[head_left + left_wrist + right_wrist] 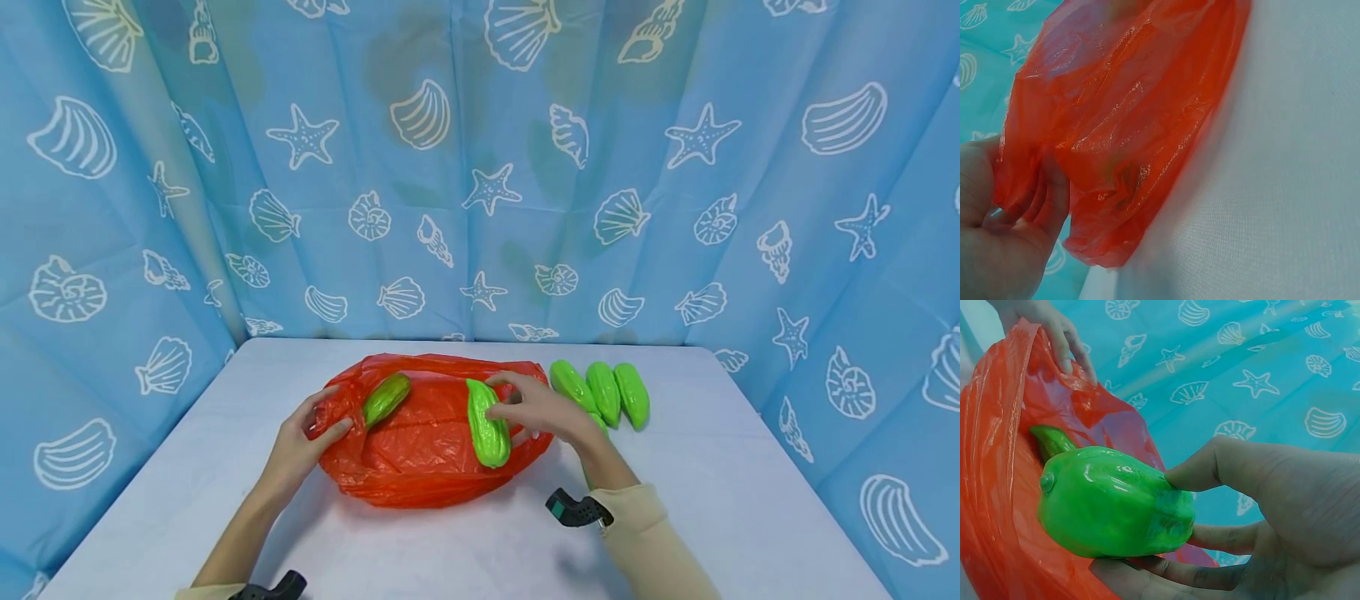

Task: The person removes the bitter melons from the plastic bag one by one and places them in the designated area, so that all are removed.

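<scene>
A red plastic bag (pixel 420 446) lies on its side on the table, its mouth spread wide. My left hand (pixel 303 442) grips the bag's left edge, thumb inside and fingers behind the thin plastic. Inside, near that hand, rests a darker green cucumber (pixel 387 398), partly covered by a fold. Over the right part of the opening my right hand (pixel 536 410) holds a bright green, glossy, ridged gourd (pixel 487 429). The right wrist view shows thumb and fingers pinching one end of the gourd (pixel 1110 500), its stubby tip pointing toward the bag.
Several similar green gourds (pixel 603 392) lie together to the right of the bag, one partly hidden by my right wrist. The white tabletop (pixel 720 483) reaches back to a blue shell-patterned curtain (pixel 480 242), which also runs along both sides.
</scene>
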The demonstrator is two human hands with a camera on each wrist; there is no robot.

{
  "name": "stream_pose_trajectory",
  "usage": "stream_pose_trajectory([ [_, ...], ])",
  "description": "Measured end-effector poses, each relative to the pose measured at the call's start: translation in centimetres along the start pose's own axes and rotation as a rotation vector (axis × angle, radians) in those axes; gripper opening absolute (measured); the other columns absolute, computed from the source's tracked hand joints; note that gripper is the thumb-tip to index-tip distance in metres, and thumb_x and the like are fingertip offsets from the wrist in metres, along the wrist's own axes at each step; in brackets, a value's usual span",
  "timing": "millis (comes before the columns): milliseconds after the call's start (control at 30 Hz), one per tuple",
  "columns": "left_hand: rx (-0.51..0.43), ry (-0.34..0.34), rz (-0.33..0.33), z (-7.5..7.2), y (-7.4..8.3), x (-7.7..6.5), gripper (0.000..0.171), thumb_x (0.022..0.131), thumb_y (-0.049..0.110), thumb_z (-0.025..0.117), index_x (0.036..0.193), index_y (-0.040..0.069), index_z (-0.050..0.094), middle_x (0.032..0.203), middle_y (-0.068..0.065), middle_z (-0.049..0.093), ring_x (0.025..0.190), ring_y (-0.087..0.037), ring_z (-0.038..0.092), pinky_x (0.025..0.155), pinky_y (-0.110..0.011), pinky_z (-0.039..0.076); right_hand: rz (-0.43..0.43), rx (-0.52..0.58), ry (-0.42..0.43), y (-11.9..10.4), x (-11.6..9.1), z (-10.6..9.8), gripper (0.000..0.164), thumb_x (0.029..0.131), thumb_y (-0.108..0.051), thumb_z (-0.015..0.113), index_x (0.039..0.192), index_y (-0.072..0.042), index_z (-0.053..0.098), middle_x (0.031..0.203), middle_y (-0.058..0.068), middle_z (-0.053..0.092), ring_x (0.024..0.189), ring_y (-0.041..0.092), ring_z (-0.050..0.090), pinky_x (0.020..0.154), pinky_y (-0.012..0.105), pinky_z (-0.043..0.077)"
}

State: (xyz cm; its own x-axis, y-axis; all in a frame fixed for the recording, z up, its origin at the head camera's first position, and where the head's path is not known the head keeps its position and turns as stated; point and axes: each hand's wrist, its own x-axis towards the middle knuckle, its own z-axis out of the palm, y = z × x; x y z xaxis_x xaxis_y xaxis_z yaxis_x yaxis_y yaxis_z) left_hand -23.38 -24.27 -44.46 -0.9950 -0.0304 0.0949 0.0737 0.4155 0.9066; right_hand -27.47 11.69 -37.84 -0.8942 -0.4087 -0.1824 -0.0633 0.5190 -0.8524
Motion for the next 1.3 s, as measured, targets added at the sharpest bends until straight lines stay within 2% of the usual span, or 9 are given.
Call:
stream_pose_trajectory([
  [133, 0.003, -0.001, 0.000, 0.0, 0.1, 0.0, 0.070, 0.090, 0.044, 0.067, 0.150, 0.027, 0.035, 0.153, -0.013, 0.041, 0.133, -0.035, 0.048, 0.090, -0.038, 0.058, 0.003, -0.022, 0.014, 0.3, -0.7, -0.7, 0.057, 0.088, -0.030, 0.071, 0.139, -0.018, 0.049, 0.114, 0.013, 0.058, 0.094, 0.023, 0.062, 0.067, 0.035, 0.062],
  [333, -0.005, -0.002, -0.018, 0.0, 0.2, 0.0, 0.071, 0.090, 0.045, 0.067, 0.151, 0.027, 0.034, 0.154, -0.012, 0.039, 0.135, -0.035, 0.046, 0.092, -0.040, 0.058, -0.022, -0.069, 0.024, 0.9, -1.7, -1.7, 0.058, 0.089, -0.028, 0.070, 0.141, -0.017, 0.048, 0.104, 0.013, 0.058, 0.088, 0.022, 0.060, 0.067, 0.036, 0.061],
  [533, -0.011, -0.001, -0.019, 0.0, 0.2, 0.0, 0.071, 0.090, 0.044, 0.067, 0.151, 0.027, 0.034, 0.154, -0.012, 0.040, 0.134, -0.034, 0.047, 0.090, -0.038, 0.058, -0.004, -0.062, 0.030, 1.6, -2.7, -2.3, 0.060, 0.088, -0.028, 0.070, 0.142, -0.016, 0.047, 0.116, 0.015, 0.056, 0.093, 0.022, 0.061, 0.068, 0.036, 0.062],
  [767, -0.015, -0.002, -0.013, 0.0, 0.1, 0.0, 0.071, 0.090, 0.044, 0.067, 0.151, 0.028, 0.034, 0.154, -0.012, 0.040, 0.134, -0.034, 0.048, 0.090, -0.038, 0.058, 0.006, -0.047, 0.022, 2.2, -3.8, -3.2, 0.061, 0.089, -0.028, 0.070, 0.143, -0.014, 0.046, 0.114, 0.016, 0.059, 0.091, 0.022, 0.062, 0.068, 0.036, 0.062],
  [1100, -0.005, -0.003, 0.007, 0.0, -0.1, 0.1, 0.069, 0.091, 0.045, 0.067, 0.150, 0.027, 0.036, 0.151, -0.014, 0.043, 0.131, -0.035, 0.050, 0.088, -0.033, 0.059, 0.011, -0.023, 0.035, 2.9, -5.1, -4.9, 0.063, 0.091, -0.026, 0.067, 0.147, -0.011, 0.040, 0.123, 0.024, 0.054, 0.091, 0.024, 0.064, 0.070, 0.038, 0.062],
  [1300, -0.007, -0.005, 0.004, 0.0, -0.2, 0.1, 0.069, 0.090, 0.045, 0.067, 0.149, 0.027, 0.037, 0.151, -0.014, 0.043, 0.131, -0.035, 0.050, 0.089, -0.034, 0.059, 0.005, -0.047, 0.058, 3.3, -5.8, -5.7, 0.064, 0.091, -0.026, 0.068, 0.147, -0.012, 0.040, 0.123, 0.023, 0.054, 0.103, 0.027, 0.059, 0.070, 0.038, 0.062],
])
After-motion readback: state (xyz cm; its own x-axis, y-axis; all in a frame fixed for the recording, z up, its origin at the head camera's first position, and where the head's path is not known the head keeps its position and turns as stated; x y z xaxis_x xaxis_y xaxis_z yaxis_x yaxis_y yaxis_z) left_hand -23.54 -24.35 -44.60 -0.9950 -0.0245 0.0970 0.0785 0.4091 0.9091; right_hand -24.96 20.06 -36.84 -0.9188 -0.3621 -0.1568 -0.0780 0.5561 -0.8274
